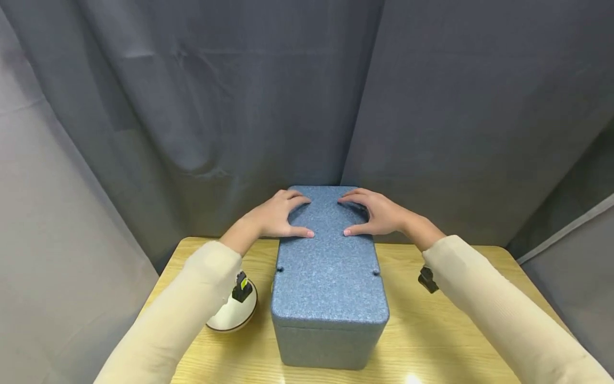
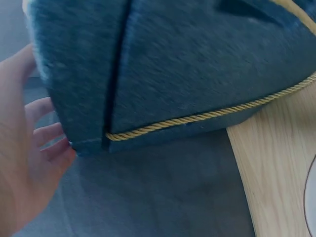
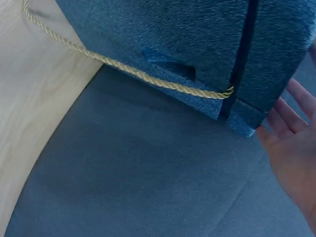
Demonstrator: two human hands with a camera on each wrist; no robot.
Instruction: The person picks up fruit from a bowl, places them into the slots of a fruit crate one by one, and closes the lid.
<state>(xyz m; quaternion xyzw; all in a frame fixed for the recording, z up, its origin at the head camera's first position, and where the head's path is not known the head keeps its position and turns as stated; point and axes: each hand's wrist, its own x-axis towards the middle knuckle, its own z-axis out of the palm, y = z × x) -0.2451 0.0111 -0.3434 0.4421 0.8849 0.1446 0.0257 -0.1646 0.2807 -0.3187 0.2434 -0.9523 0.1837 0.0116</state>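
A speckled blue-grey foam box (image 1: 331, 346) stands in the middle of the table, its flat lid (image 1: 331, 277) on top. At the far left edge of the lid, my left hand (image 1: 283, 216) rests with thumb and fingers spread over the top surface. Opposite it, my right hand (image 1: 374, 213) lies over the far right edge in the same way. Both wrist views show fingers about the lid's far corners; some fingertips are hidden there. A twisted gold cord (image 2: 207, 116) runs along the box's left side, and another gold cord (image 3: 143, 75) along the right side.
A white dish with a dark rim (image 1: 232, 314) sits left of the box, partly covered by my left sleeve. The light wooden table (image 1: 431, 341) ends just behind the box. Grey curtains (image 1: 268, 106) hang close behind and at both sides.
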